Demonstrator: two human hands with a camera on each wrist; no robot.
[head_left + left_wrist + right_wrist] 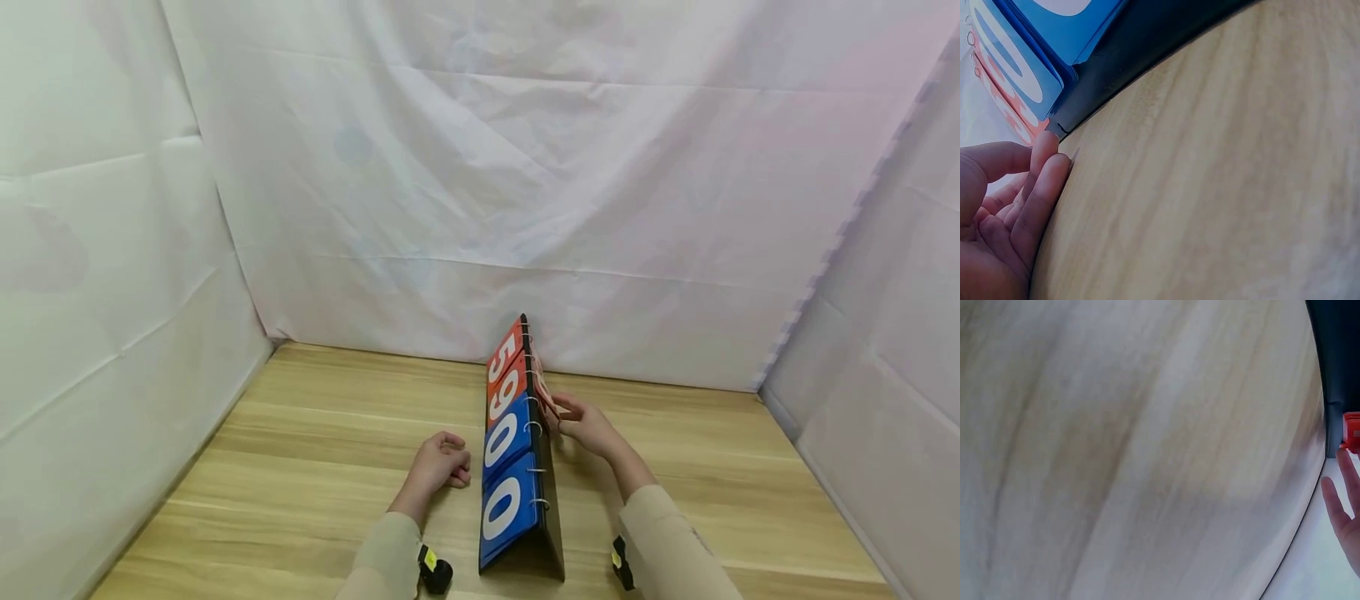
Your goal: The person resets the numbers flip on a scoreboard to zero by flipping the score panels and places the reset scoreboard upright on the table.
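A tent-shaped flip scoreboard point(517, 450) stands on the wooden table point(315, 433), its left face showing red cards 5 and 9 and blue cards 0 and 0. My left hand point(441, 463) rests on the table just left of it, fingers loosely curled and holding nothing. In the left wrist view its fingertips point(1044, 172) lie by the black base corner point(1060, 128) below the blue cards point(1029, 69). My right hand point(583, 423) is on the scoreboard's right side and pinches a red card point(544, 393) hanging over the rings. The right wrist view shows the fingers point(1341, 500) below that red card point(1352, 431).
White cloth walls point(480, 208) close the table in at the back, left and right. Bare wood lies on both sides of the scoreboard. Small black wrist cameras point(435, 573) sit at both sleeves near the front edge.
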